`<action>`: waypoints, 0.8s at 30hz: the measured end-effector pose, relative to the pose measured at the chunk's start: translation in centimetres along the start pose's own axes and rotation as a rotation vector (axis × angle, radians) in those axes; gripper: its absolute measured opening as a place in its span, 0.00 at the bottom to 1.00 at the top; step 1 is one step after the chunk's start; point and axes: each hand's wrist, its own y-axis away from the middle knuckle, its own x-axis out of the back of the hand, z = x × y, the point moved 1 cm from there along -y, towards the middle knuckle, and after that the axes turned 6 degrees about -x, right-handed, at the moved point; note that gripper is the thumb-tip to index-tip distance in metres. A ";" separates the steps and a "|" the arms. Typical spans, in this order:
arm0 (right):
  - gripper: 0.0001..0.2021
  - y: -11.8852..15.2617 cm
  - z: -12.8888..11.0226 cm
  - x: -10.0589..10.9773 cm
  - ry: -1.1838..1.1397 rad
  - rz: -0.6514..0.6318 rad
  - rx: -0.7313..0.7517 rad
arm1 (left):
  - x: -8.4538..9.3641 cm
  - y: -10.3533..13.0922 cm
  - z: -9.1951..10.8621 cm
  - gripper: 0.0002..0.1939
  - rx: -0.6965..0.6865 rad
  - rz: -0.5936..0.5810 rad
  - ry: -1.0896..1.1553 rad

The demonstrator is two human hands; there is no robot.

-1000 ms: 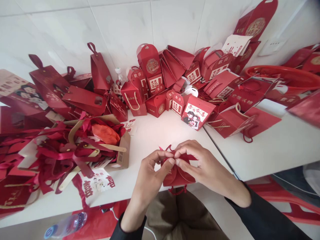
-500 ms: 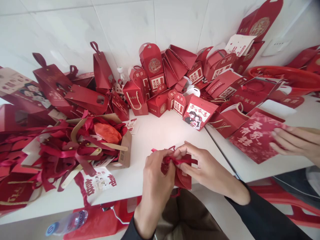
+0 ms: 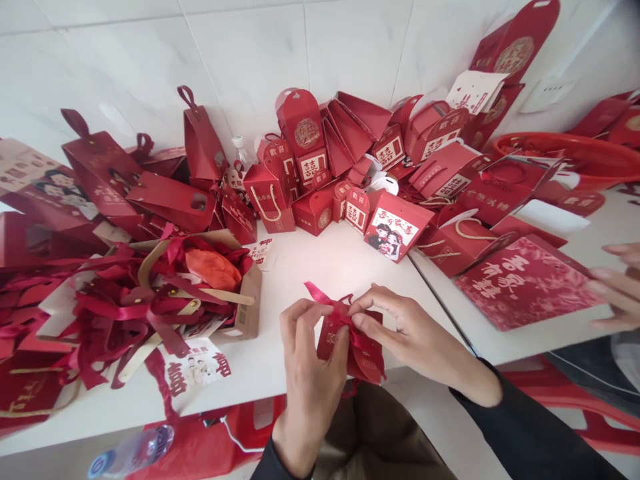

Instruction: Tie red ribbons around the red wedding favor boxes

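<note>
A small red gift box (image 3: pixel 367 357) with gold print stands at the table's front edge, between my hands. Across its top lies a crimson ribbon (image 3: pixel 316 291) gathered into a bow or knot; the fingers partly cover it. My left hand (image 3: pixel 313 353) pinches the ribbon from the left with thumb and forefinger. From the right, my right hand (image 3: pixel 395 327) pinches the same ribbon near its middle. One ribbon end sticks out toward the upper left, past my left fingertips.
At left, a cardboard box (image 3: pixel 250 310) overflows with ribbons and straps. Many red gift boxes (image 3: pixel 313 207) line the wall. A co-worker's hand (image 3: pixel 617 287) is beside a large red box (image 3: pixel 525 283) at right. Below the table, a plastic bottle (image 3: pixel 135 450) lies on a red stool (image 3: pixel 200 450).
My fingers have pulled the ribbon tighter around its knot, and its left end now stands out more. The co-worker's hand has drawn back to the right from the large red box.
</note>
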 end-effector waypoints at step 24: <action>0.08 0.0 -0.7 0.6 0.175 0.025 0.122 | 0.5 -0.9 0.0 0.26 0.254 -0.127 0.196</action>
